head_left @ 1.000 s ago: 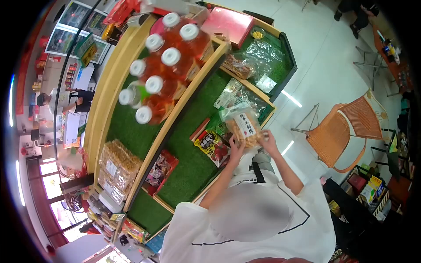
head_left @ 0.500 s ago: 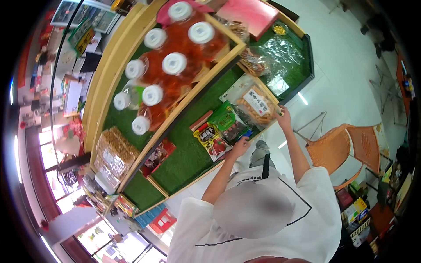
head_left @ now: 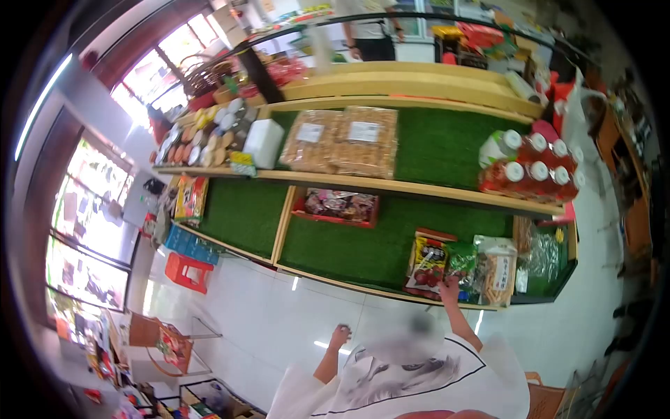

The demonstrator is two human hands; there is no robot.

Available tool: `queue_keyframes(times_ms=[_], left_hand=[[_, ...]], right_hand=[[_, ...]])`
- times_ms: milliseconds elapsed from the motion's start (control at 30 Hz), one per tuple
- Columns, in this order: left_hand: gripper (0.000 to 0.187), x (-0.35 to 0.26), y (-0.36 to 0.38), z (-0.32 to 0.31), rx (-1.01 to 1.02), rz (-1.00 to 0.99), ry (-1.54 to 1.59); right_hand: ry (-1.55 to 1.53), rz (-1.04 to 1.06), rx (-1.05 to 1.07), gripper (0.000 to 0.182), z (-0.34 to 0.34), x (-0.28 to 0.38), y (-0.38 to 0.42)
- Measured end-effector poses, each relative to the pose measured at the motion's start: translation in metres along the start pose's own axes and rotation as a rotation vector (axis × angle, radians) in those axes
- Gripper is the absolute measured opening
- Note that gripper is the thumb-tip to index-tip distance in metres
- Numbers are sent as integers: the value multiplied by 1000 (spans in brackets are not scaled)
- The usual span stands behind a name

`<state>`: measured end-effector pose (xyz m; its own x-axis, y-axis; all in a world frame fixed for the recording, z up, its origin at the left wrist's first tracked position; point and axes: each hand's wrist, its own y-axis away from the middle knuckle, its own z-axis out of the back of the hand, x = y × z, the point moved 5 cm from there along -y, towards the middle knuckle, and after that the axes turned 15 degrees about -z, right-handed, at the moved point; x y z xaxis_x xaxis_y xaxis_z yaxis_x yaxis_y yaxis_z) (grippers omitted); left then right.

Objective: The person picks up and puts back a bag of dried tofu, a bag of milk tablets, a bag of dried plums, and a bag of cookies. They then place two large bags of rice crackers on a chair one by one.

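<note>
My right hand (head_left: 449,288) is at the lower edge of a green snack bag (head_left: 461,258), its fingers bent against the lower left corner. Just left of these fingers lies a yellow and black snack bag (head_left: 426,260) with red pictures. A clear bag of pale sticks (head_left: 497,272) with a white label lies to the right. My left hand (head_left: 340,336) is away from the shelf, over the floor, with its fingers curled; a small dark spot shows at them, too small to name.
The green-lined lower shelf (head_left: 335,251) also holds a red box of wrapped sweets (head_left: 340,207). Above are big bags of brown snacks (head_left: 366,143) and white-capped jars (head_left: 534,171). A red stool (head_left: 188,272) and a chair (head_left: 164,342) stand left. Another person (head_left: 370,38) stands behind.
My view has swung round toward the left part of the shelf. My left hand has come away from the bags; my right hand has moved from the stick bag's corner to the green bag.
</note>
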<state>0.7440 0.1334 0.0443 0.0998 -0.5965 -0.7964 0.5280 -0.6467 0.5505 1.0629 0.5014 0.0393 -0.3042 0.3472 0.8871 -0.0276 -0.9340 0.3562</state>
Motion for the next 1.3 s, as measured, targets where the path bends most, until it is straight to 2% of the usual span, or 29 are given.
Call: queue_keyframes(times_ms=[33, 100, 133, 167, 200, 300, 367, 400, 467, 500, 533, 567, 600, 633, 667, 700, 800, 867, 900, 967, 1000, 1033, 1133, 1167, 1233, 1300], left_hand=[[34, 28, 14, 21, -59, 59, 47], [38, 73, 51, 49, -153, 118, 131], [36, 93, 68, 62, -192, 221, 54], [34, 112, 82, 76, -166, 226, -64], [32, 151, 79, 86, -106, 195, -105], [48, 182, 114, 109, -27, 348, 25], [39, 205, 120, 127, -189, 345, 110], [35, 211, 123, 130, -271, 349, 164], [34, 222, 119, 145, -237, 481, 224], [31, 232, 106, 154, -231, 435, 259], [30, 238, 91, 167, -187, 367, 236], [32, 238, 78, 182, -186, 343, 175], [34, 225, 70, 202, -303, 234, 150], [38, 215, 60, 224, -377, 243, 135], [40, 221, 42, 245, -469, 157, 68], [41, 198, 39, 268, -475, 204, 159], [40, 159, 30, 327, -600, 123, 165], [41, 148, 29, 361, -631, 131, 173], [42, 163, 29, 368, -590, 174, 162], [42, 191, 28, 388, -503, 242, 133], [42, 181, 36, 398, -467, 293, 272], [42, 170, 38, 420, -515, 289, 295], [42, 200, 52, 444, -619, 340, 364], [41, 195, 54, 455, -630, 412, 415], [40, 191, 59, 473, -660, 502, 511], [41, 206, 60, 487, -669, 562, 556]], right_hand=[[5, 45, 62, 31, -32, 29, 15], [-210, -109, 324, 35, -97, 50, 35], [-82, -167, 370, 38, -123, 71, 56], [42, -233, 411, 42, -146, 87, 77], [132, -190, 438, 42, -169, 93, 92], [339, -104, 508, 44, -229, 87, 120], [431, -95, 543, 44, -249, 74, 136], [507, -3, 483, 42, -256, 62, 136], [636, 123, 428, 42, -257, 56, 149], [706, 194, 423, 42, -260, 53, 156], [711, 109, 451, 41, -261, 39, 155], [717, 15, 474, 40, -260, 22, 151], [790, 43, 458, 38, -256, 5, 146], [856, 72, 433, 37, -256, -9, 139], [933, 96, 449, 37, -261, -8, 144], [1003, 119, 456, 37, -269, -2, 148], [1043, 109, 611, 34, -311, 10, 156], [960, 82, 558, 30, -360, 1, 146], [918, 63, 527, 28, -383, 15, 159], [945, 152, 431, 23, -444, 63, 184], [868, 101, 434, 23, -479, 72, 185], [822, 180, 455, 24, -518, 86, 192], [760, 323, 439, 31, -602, 136, 207], [770, 236, 500, 38, -628, 141, 207], [743, 192, 600, 42, -670, 162, 216], [767, 210, 599, 47, -694, 181, 226]])
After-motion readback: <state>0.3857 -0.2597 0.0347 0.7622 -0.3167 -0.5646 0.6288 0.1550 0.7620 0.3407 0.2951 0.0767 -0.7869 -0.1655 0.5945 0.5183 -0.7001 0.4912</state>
